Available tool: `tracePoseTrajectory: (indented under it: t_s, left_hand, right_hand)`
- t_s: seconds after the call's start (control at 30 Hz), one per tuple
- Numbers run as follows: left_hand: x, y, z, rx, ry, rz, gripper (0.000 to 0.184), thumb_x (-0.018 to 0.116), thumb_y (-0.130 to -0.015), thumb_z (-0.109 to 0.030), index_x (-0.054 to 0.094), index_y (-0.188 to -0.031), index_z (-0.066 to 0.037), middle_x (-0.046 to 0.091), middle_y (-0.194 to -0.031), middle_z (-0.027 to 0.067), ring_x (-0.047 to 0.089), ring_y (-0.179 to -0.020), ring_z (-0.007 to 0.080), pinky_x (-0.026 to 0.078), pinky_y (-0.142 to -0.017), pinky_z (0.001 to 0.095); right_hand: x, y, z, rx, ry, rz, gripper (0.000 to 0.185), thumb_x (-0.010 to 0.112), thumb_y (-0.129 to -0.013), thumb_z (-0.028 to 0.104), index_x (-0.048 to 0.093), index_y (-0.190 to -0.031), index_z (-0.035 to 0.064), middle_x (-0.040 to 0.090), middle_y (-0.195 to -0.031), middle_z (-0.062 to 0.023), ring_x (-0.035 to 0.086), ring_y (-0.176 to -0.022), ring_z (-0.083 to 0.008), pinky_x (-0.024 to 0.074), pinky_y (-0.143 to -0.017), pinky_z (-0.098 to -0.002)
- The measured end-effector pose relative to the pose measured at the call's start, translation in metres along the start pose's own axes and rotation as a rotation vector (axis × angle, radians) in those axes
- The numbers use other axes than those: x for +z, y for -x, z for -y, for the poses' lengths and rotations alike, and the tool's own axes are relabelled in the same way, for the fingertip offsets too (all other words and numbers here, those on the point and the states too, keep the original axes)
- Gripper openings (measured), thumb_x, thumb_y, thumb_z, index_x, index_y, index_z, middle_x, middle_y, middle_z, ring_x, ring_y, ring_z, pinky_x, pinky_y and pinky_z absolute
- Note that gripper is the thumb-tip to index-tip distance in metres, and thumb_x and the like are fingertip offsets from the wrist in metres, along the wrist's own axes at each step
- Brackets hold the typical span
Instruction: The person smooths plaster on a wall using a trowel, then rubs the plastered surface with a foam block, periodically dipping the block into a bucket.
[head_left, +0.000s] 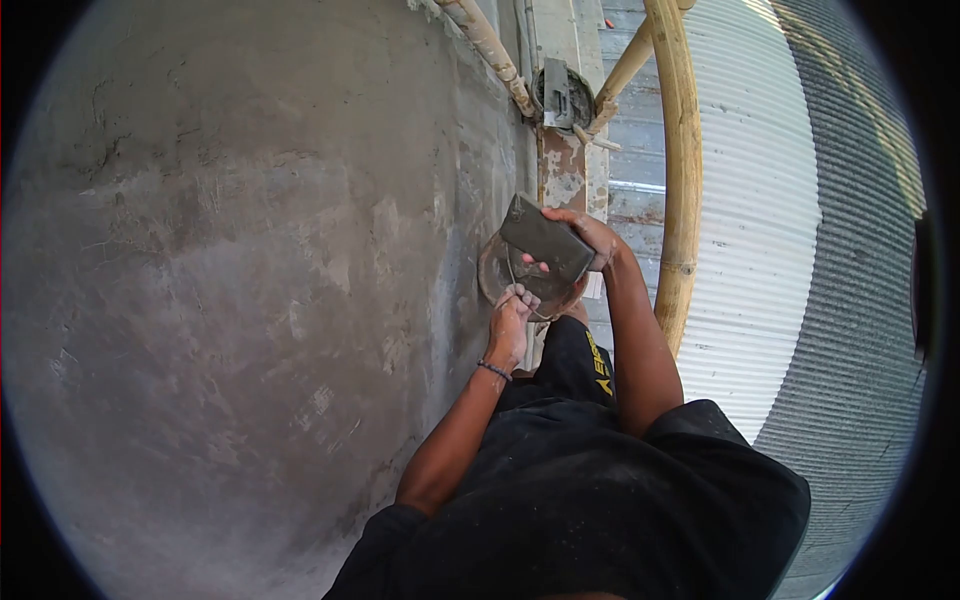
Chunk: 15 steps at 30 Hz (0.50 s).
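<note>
My right hand (592,238) grips the edge of a flat grey mortar-coated board (545,238), which looks like a plastering float; its handle is not visible. The board is tilted over a round bucket (490,275) with a grey, wet-looking inside. A few pink fingertips (534,262) show at the board's lower edge, and I cannot tell whose grip they belong to. My left hand (513,308), dusty and wearing a dark bracelet, is closed at the bucket's near rim, seemingly pinching its thin wire handle (512,262).
A grey plastered wall (250,250) fills the left. Ahead on a narrow plank (562,180), a trowel (556,95) lies on another mortar container (578,105). Bamboo poles (680,180) stand to the right, beside corrugated roofing (755,200) below.
</note>
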<state>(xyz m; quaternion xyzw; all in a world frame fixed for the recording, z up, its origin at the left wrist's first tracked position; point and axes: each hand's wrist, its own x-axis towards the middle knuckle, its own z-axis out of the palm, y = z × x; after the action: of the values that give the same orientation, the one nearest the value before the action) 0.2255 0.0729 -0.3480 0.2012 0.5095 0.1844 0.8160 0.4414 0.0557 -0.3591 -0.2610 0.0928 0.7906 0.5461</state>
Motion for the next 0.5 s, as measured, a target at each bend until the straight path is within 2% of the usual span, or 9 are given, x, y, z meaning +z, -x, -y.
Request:
tracePoseTrajectory:
  t_s: [0.03, 0.1, 0.17, 0.2, 0.23, 0.3, 0.33, 0.43, 0.5]
  left_hand:
    - [-0.003, -0.001, 0.000, 0.011, 0.002, -0.002, 0.018, 0.045, -0.068, 0.004, 0.044, -0.081, -0.009, 0.044, -0.081, 0.0015, 0.049, -0.081, 0.0160, 0.044, -0.087, 0.0334]
    - [-0.006, -0.005, 0.001, 0.003, -0.001, 0.007, 0.017, 0.045, -0.069, 0.004, 0.045, -0.081, -0.009, 0.044, -0.081, 0.0012, 0.048, -0.081, 0.0158, 0.044, -0.087, 0.0334]
    - [-0.007, -0.007, 0.002, 0.018, -0.008, 0.007, 0.016, 0.045, -0.070, 0.003, 0.045, -0.080, -0.009, 0.044, -0.081, 0.0010, 0.049, -0.081, 0.0156, 0.044, -0.087, 0.0330]
    - [-0.009, -0.008, 0.003, 0.015, -0.014, 0.025, 0.016, 0.045, -0.071, 0.002, 0.046, -0.082, -0.009, 0.045, -0.080, 0.0013, 0.049, -0.080, 0.0160, 0.044, -0.086, 0.0323]
    - [-0.012, -0.010, 0.007, 0.008, -0.021, 0.043, 0.015, 0.045, -0.072, 0.001, 0.046, -0.083, -0.009, 0.045, -0.080, 0.0017, 0.049, -0.079, 0.0163, 0.043, -0.085, 0.0316]
    - [-0.020, -0.014, 0.013, 0.001, 0.000, 0.036, 0.014, 0.045, -0.077, 0.002, 0.047, -0.083, -0.010, 0.045, -0.080, 0.0011, 0.048, -0.078, 0.0158, 0.043, -0.084, 0.0317]
    - [-0.022, -0.016, 0.014, 0.005, 0.012, 0.040, 0.012, 0.045, -0.079, 0.002, 0.047, -0.084, -0.010, 0.046, -0.080, 0.0008, 0.049, -0.079, 0.0153, 0.043, -0.084, 0.0319]
    - [-0.023, -0.019, 0.019, 0.007, 0.023, 0.057, 0.010, 0.046, -0.084, -0.001, 0.049, -0.085, -0.010, 0.047, -0.081, 0.0002, 0.050, -0.080, 0.0145, 0.043, -0.084, 0.0321]
    - [-0.027, -0.025, 0.022, 0.010, 0.020, 0.070, 0.008, 0.047, -0.087, -0.002, 0.049, -0.086, -0.010, 0.048, -0.081, -0.0002, 0.050, -0.081, 0.0142, 0.043, -0.084, 0.0322]
  right_hand:
    - [0.009, -0.005, 0.008, -0.053, -0.036, 0.109, 0.052, 0.054, -0.093, 0.035, 0.047, -0.126, -0.0053, 0.062, -0.111, -0.0209, 0.067, -0.086, -0.0310, 0.0585, -0.064, -0.0378]
    - [0.026, -0.018, 0.023, -0.097, -0.018, 0.151, 0.051, 0.051, -0.095, 0.035, 0.047, -0.126, -0.0054, 0.062, -0.110, -0.0215, 0.067, -0.088, -0.0311, 0.0585, -0.066, -0.0378]
    - [0.040, -0.036, 0.039, -0.179, 0.079, 0.156, 0.046, 0.055, -0.093, 0.034, 0.050, -0.122, -0.0020, 0.064, -0.103, -0.0189, 0.065, -0.074, -0.0227, 0.0551, -0.059, -0.0321]
    - [0.046, -0.042, 0.047, -0.193, 0.182, 0.097, 0.051, 0.055, -0.093, 0.036, 0.048, -0.131, 0.0025, 0.065, -0.101, -0.0149, 0.064, -0.072, -0.0185, 0.0522, -0.058, -0.0291]
    - [0.055, -0.053, 0.054, -0.192, 0.184, 0.100, 0.051, 0.055, -0.093, 0.036, 0.048, -0.131, 0.0025, 0.065, -0.101, -0.0149, 0.064, -0.072, -0.0185, 0.0522, -0.058, -0.0291]
    - [0.076, -0.078, 0.062, -0.484, 0.565, -0.230, 0.057, 0.055, -0.094, 0.039, 0.043, -0.138, 0.0045, 0.062, -0.110, -0.0136, 0.065, -0.084, -0.0211, 0.0535, -0.063, -0.0283]
    - [0.079, -0.089, 0.063, -0.482, 0.566, -0.235, 0.057, 0.055, -0.094, 0.039, 0.043, -0.138, 0.0045, 0.062, -0.110, -0.0136, 0.065, -0.084, -0.0211, 0.0535, -0.063, -0.0283]
    - [0.077, -0.125, 0.047, -0.531, 0.830, -0.384, 0.057, 0.054, -0.094, 0.040, 0.042, -0.141, 0.0095, 0.060, -0.114, -0.0139, 0.061, -0.093, -0.0227, 0.0505, -0.076, -0.0308]
    - [0.078, -0.147, 0.028, -0.899, 1.132, -0.552, 0.053, 0.052, -0.094, 0.039, 0.045, -0.138, 0.0109, 0.051, -0.127, -0.0228, 0.056, -0.110, -0.0355, 0.0464, -0.091, -0.0393]
